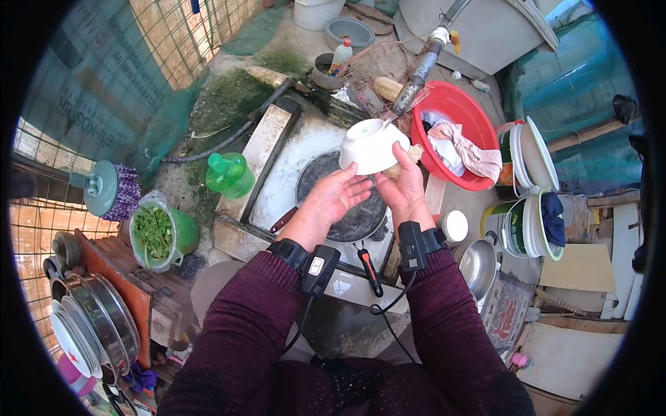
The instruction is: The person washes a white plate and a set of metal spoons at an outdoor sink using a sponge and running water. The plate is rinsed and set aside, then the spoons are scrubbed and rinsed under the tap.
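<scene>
A white bowl (372, 148) is tipped over, its foot facing up, below the end of a metal water pipe (416, 78). My right hand (403, 184) grips the bowl's side with the thumb on its outer wall. Pale loofah fibre (415, 152) shows behind that hand. My left hand (335, 200) is palm up with fingers apart, its thumb tip at the bowl's rim. Under both hands, a dark frying pan (346, 229) with cloudy liquid sits in a stained basin (276, 151); its black and orange handle (369, 270) points towards me. A brown handle (284, 219) lies to its left.
Right of the basin stand a red tub (458, 93) of cloths, a white-lidded container (456, 225) and a steel bowl (476, 268). At left are a green bottle (230, 176), a green bucket (182, 236) of leaves and stacked plates (73, 338). A wire rack (372, 67) lies behind.
</scene>
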Tool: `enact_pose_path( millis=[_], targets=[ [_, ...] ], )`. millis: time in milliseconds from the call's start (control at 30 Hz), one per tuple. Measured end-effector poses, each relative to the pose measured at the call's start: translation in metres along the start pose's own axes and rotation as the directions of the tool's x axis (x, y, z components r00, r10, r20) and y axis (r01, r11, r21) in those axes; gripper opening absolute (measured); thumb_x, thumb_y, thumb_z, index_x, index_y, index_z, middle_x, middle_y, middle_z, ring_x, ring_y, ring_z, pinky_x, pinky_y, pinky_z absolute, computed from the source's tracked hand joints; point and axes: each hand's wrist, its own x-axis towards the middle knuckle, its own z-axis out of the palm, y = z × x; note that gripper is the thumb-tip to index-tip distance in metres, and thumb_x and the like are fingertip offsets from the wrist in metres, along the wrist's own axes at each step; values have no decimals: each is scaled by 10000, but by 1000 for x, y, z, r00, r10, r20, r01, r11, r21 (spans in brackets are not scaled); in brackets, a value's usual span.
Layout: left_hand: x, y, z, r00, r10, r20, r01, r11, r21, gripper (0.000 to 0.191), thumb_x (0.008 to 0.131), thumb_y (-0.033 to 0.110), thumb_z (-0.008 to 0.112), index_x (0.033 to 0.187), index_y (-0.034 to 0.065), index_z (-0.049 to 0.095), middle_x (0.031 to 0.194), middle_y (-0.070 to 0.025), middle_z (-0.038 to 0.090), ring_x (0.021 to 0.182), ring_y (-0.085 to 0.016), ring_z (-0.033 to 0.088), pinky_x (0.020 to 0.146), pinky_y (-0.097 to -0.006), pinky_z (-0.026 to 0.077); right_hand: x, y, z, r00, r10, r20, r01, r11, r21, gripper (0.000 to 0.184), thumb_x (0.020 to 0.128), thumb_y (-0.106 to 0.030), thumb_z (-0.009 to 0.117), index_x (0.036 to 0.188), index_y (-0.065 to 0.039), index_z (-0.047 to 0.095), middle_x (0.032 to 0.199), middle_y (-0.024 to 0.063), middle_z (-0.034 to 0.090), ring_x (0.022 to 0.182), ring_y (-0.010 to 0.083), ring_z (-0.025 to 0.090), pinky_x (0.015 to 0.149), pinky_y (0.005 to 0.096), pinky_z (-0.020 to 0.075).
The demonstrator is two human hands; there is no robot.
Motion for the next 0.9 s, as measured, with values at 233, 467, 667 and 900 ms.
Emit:
enact_pose_path(
  millis=[233,467,667,900],
  targets=[
    [3,9,-1,988,147,-36,-152,968,-200,389,959,269,432,1230,-9,450,1211,-167,533,1161,-300,493,990,-432,394,-2,-5,5,997,45,57,-43,999,-25,405,863,-187,580,1226,-32,486,1207,102,559,1144,275,508,1002,444,367],
    [-11,32,-6,953,157,260,-92,965,-245,422,952,267,432,1293,18,416,1286,-138,502,1208,-290,458,1044,-445,327,-4,-29,-12,951,251,183,-225,963,-151,406,876,-253,544,1214,-34,500,1183,106,574,1108,265,537,967,445,402],
    [-22,32,4,916,80,392,-141,981,131,454,873,119,564,1288,7,417,1219,-131,543,1111,-264,545,946,-415,436,14,-43,-20,979,162,-127,-205,721,-662,364,882,-365,540,1112,-83,552,1014,24,623,911,166,606,736,375,489],
    [-23,23,12,939,72,337,-217,884,415,390,808,96,642,1170,2,530,1082,-91,613,984,-201,598,861,-343,479,31,-35,-9,979,-146,145,200,525,-827,497,902,-402,525,1216,-18,545,1158,107,574,1074,180,516,920,280,384]
  ],
)
